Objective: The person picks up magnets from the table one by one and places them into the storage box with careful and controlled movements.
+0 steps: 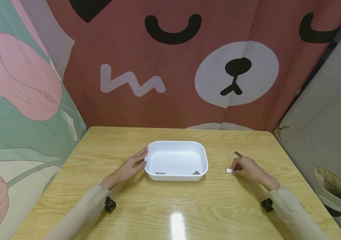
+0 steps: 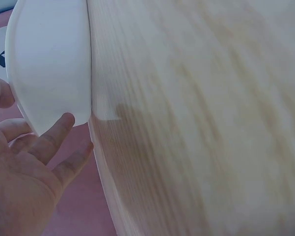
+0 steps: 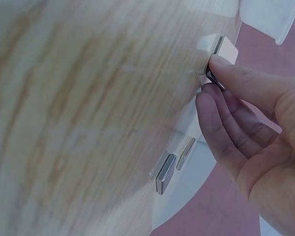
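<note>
A white rectangular plastic basin (image 1: 176,177) stands on the table. My left hand (image 1: 131,165) rests against its left end with fingers extended; the left wrist view shows these fingers (image 2: 53,137) against the basin's wall. To the right of the basin, my right hand (image 1: 246,168) pinches a small flat shiny rectangular block (image 1: 229,170) between thumb and fingers, close over the tabletop. The same block (image 3: 229,51) shows a bright face in the right wrist view. Two similar metallic blocks, one thicker (image 3: 166,174) and one thinner (image 3: 186,154), lie near that hand.
Inside the basin, along its near wall, lie a flat grey piece (image 1: 160,173) and a dark pointed-looking piece (image 1: 196,173). The wood-grain table (image 1: 146,210) ends at a printed cloth (image 1: 173,113) behind it. More printed cloths hang at both sides.
</note>
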A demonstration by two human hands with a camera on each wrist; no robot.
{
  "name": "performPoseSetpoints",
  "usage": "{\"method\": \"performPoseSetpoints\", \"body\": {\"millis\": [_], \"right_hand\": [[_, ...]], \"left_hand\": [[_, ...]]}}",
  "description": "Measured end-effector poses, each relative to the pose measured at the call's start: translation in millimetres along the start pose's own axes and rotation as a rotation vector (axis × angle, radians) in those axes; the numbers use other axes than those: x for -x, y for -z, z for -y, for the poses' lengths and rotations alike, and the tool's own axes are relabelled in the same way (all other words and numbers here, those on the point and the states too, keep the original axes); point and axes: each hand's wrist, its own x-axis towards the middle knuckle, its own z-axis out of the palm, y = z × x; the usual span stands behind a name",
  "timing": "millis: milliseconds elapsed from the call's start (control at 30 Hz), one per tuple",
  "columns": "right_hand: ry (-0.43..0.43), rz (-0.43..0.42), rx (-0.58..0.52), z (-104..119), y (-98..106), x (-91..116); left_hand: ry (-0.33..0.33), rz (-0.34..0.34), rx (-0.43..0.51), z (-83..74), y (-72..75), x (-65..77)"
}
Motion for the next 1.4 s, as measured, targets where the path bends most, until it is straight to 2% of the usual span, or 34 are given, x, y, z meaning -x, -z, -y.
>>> {"method": "performPoseSetpoints", "body": {"millis": [1000,1400], "right_hand": [[0.004,0.022,-0.086,1.8,5.1,1.8],[0.014,-0.015,-0.043,2.9,6.2,1.9]], "left_hand": [[0.019,-0.014,-0.021,-0.2,-0.5,0.3],[0.025,-0.006,-0.028,-0.5,0.2,1.1]]}}
